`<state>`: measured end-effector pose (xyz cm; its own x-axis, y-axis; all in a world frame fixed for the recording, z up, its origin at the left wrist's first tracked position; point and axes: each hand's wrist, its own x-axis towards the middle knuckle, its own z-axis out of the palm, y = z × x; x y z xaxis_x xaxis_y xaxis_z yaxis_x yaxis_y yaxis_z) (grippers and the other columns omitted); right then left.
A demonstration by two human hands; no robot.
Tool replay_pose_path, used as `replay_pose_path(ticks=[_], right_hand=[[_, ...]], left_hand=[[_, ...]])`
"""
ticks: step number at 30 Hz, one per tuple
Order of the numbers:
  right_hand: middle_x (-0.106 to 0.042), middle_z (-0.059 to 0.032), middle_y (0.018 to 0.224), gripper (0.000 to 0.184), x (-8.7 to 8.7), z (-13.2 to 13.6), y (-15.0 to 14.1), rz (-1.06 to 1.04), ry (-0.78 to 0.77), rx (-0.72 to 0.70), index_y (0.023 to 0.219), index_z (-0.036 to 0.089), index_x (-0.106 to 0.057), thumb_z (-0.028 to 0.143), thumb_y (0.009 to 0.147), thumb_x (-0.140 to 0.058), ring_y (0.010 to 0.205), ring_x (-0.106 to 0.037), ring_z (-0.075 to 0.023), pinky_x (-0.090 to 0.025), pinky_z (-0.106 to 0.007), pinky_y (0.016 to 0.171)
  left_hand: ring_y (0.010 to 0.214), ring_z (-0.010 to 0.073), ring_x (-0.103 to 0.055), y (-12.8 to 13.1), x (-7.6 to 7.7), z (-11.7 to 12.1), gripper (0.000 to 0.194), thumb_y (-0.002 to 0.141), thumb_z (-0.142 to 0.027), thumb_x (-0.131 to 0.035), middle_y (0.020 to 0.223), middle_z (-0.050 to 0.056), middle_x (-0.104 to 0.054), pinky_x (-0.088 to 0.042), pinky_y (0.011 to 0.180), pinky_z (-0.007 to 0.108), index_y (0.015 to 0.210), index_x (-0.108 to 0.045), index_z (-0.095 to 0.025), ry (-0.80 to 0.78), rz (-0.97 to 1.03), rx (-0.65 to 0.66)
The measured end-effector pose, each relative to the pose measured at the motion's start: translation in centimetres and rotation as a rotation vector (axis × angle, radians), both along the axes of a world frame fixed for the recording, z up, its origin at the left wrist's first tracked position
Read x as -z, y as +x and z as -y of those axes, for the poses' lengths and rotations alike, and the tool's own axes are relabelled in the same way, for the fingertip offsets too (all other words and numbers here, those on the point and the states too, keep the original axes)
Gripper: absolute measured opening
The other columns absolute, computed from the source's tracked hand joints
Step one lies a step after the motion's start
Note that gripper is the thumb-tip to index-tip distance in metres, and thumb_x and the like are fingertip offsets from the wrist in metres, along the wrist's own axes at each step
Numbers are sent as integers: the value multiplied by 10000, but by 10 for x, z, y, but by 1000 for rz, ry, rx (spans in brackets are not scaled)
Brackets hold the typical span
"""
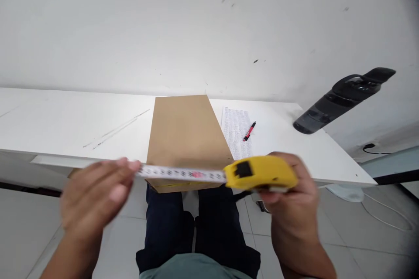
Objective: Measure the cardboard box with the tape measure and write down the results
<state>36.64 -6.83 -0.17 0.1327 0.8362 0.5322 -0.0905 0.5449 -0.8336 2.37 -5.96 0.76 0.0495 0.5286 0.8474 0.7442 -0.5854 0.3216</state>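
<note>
My right hand (294,196) is wrapped round the yellow case of a tape measure (271,172). From the case a white blade with black and red numbers (180,173) runs left to my left hand (98,196), whose fingertips pinch its end. The blade stretches level in front of a brown cardboard box (186,126), near its front top edge. Whether blade and box touch, I cannot tell. The box stands on a white table (75,117), its front slightly over the edge. A black strap hangs below the case.
Right of the box lie a written sheet of paper (234,128) and a red and black pen (249,131). A dark bottle (337,100) stands near the table's right end. A white wall (183,30) rises behind the table. My legs (216,226) are below the front edge.
</note>
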Motion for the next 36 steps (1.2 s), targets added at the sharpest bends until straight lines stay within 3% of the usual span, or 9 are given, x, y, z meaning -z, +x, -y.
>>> replay_pose_path(ticks=[3, 6, 12, 16, 22, 25, 28, 31, 36], right_hand=[[-694, -26, 886, 420, 4, -30, 38, -50, 67, 159, 1158, 297, -692, 446, 796, -844, 579, -605, -135, -546, -270, 504], [-676, -28, 1010, 449, 11, -62, 59, -32, -18, 141, 1207, 318, -669, 497, 818, -803, 673, -606, -150, -565, -316, 606], [-646, -68, 1170, 612, 28, -84, 43, 172, -175, 68, 1389, 324, -532, 628, 876, -667, 858, -632, -206, -601, -371, 744], [-629, -76, 1227, 645, 28, -82, 28, 227, -156, 50, 1442, 316, -482, 628, 898, -632, 935, -645, -228, -616, -406, 800], [-624, -81, 1227, 644, 26, -84, 29, 203, -163, 35, 1425, 313, -498, 627, 886, -654, 964, -643, -238, -623, -418, 817], [-621, -72, 1237, 606, 28, -85, 31, 191, -149, 21, 1413, 316, -509, 596, 897, -661, 937, -644, -220, -620, -413, 827], [-622, -75, 1247, 615, 30, -86, 32, 207, -149, 32, 1420, 310, -501, 610, 903, -643, 939, -643, -222, -617, -421, 832], [-639, -75, 1226, 629, 30, -87, 30, 205, -155, 43, 1409, 307, -501, 634, 891, -646, 929, -647, -218, -614, -422, 841], [-684, -62, 1130, 558, 23, -74, 21, 119, -132, 61, 1224, 301, -575, 646, 815, -735, 1002, -681, -234, -606, -404, 874]], left_hand=[[825, 207, -771, -39, 6, -33, 784, 732, -101, -810, 998, -52, -795, -665, 775, 458, 1393, -487, -370, 269, -86, -13], [827, 190, -771, -52, 18, -51, 787, 791, -132, -778, 951, -73, -791, -657, 832, 487, 1453, -426, -371, 131, 2, 12], [940, 225, -752, -24, 30, -47, 664, 862, -244, -750, 987, -1, -798, -598, 935, 507, 1456, -465, -329, 12, 49, 143], [1137, 273, -700, -1, 27, -47, 593, 986, -481, -563, 1157, 85, -764, -538, 1008, 517, 1526, -392, -307, -98, -49, 319], [1169, 287, -684, 4, 27, -52, 697, 950, -677, -501, 1196, 104, -740, -504, 1036, 516, 1540, -374, -329, -117, -49, 386], [1145, 309, -695, 0, 27, -50, 821, 823, -742, -644, 1218, 101, -735, -514, 1019, 522, 1503, -407, -347, -109, -101, 362], [1138, 307, -703, 1, 26, -45, 863, 770, -600, -801, 1229, 83, -735, -525, 1013, 517, 1492, -394, -361, -132, -123, 330], [1110, 287, -716, 4, 24, -43, 854, 806, -470, -819, 1204, 57, -749, -546, 979, 498, 1516, -356, -365, -150, -98, 300], [956, 254, -698, -11, 14, -53, 655, 832, -288, -813, 933, -23, -797, -546, 959, 500, 1410, -510, -351, 83, -201, -10]])
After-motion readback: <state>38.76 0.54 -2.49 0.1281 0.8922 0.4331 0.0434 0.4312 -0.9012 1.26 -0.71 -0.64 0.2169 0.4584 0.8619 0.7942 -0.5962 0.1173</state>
